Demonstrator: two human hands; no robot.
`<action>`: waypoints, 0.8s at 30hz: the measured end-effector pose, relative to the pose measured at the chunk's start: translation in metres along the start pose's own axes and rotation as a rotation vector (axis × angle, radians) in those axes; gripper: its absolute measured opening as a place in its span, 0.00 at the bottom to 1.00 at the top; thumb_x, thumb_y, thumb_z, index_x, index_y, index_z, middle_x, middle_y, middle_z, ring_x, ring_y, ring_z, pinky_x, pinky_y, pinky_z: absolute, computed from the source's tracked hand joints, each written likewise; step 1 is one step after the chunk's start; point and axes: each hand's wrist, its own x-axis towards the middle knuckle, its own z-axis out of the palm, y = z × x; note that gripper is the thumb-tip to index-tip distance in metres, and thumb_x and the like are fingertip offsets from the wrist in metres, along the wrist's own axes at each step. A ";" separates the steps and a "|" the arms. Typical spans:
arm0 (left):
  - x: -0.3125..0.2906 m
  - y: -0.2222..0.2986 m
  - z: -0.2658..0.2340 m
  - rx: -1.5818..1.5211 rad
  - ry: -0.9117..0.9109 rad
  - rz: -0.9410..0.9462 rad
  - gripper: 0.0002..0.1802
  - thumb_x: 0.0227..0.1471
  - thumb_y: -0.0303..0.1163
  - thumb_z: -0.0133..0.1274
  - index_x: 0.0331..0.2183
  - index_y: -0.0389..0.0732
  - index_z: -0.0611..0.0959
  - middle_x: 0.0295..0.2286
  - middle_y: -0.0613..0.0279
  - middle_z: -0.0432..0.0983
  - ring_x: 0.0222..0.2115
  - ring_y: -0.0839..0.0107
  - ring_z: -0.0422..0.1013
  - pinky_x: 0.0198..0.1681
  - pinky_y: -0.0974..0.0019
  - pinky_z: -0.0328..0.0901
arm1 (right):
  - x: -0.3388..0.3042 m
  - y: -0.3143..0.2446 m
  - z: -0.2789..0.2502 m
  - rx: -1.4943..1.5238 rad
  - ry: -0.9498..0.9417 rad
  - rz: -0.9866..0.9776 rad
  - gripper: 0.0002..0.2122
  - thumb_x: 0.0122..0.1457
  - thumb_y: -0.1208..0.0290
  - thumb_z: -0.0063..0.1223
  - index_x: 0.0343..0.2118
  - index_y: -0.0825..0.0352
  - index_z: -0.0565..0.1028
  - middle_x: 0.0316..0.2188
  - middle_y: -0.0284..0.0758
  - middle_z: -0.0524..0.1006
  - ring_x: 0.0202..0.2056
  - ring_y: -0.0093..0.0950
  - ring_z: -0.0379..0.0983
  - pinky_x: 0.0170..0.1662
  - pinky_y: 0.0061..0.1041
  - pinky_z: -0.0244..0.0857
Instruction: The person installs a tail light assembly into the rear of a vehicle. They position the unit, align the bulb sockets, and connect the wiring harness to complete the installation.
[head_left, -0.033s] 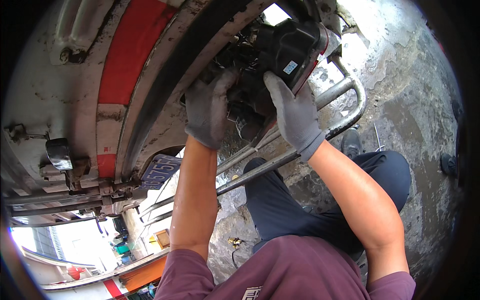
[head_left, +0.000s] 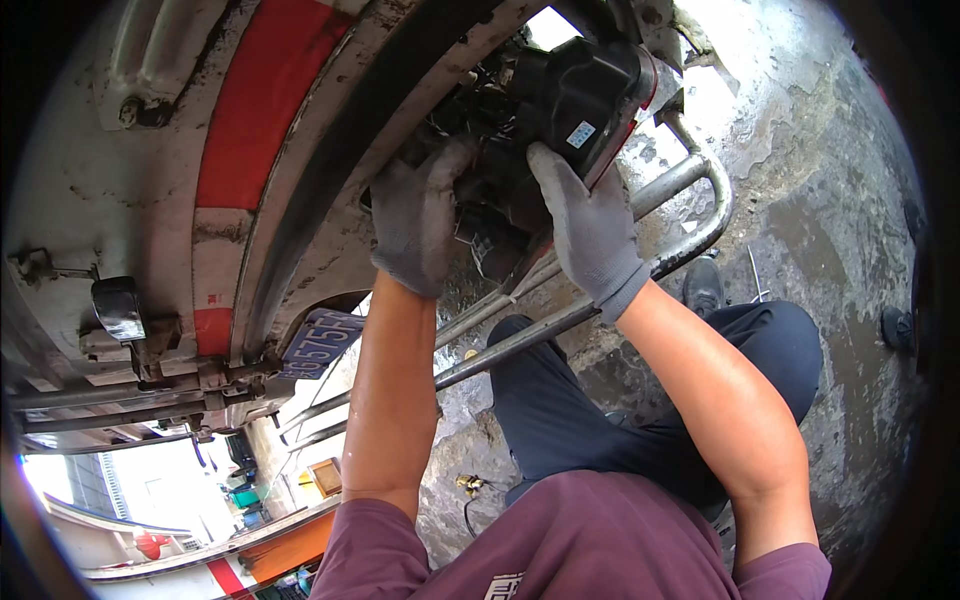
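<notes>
A black plastic tail light housing (head_left: pixel 597 88) with a red lens along its right edge hangs at the rear of a vehicle, its back facing me. My right hand (head_left: pixel 592 222), in a grey glove, grips its right side, thumb on the black back and fingers round the lens edge. On the other side my left hand (head_left: pixel 415 220), gloved too, is closed near the housing's lower left, by dark wiring (head_left: pixel 490 120). Its fingertips are hidden, and what they hold cannot be made out.
Metal bumper tubes (head_left: pixel 535 336) run below my hands and curve up at the right. The vehicle's white and red panel (head_left: pixel 255 110) fills the left, with a blue number plate (head_left: pixel 322 343) and a small lamp (head_left: pixel 118 308) beneath. My bent legs (head_left: pixel 580 410) rest over the stained concrete floor (head_left: pixel 850 400).
</notes>
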 end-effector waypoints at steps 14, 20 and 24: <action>-0.004 0.015 0.011 -0.722 0.172 -0.349 0.19 0.52 0.29 0.60 0.45 0.31 0.79 0.41 0.57 0.78 0.40 0.72 0.73 0.45 0.68 0.68 | 0.004 0.009 0.000 -0.240 0.023 -0.085 0.42 0.63 0.55 0.53 0.65 0.79 0.41 0.47 0.47 0.73 0.44 0.33 0.74 0.48 0.26 0.68; -0.011 0.007 0.012 -0.712 0.053 -0.255 0.16 0.56 0.26 0.55 0.47 0.33 0.79 0.41 0.58 0.77 0.39 0.72 0.74 0.44 0.70 0.69 | 0.001 -0.004 0.006 -0.055 0.007 -0.020 0.42 0.63 0.57 0.53 0.66 0.77 0.38 0.45 0.43 0.73 0.38 0.26 0.74 0.43 0.22 0.70; -0.014 -0.009 0.011 -0.367 -0.048 -0.030 0.21 0.54 0.11 0.49 0.49 0.36 0.79 0.42 0.57 0.79 0.39 0.70 0.76 0.42 0.69 0.73 | -0.003 -0.009 0.008 -0.002 -0.003 0.009 0.41 0.63 0.60 0.53 0.66 0.75 0.39 0.44 0.41 0.73 0.36 0.24 0.74 0.42 0.22 0.71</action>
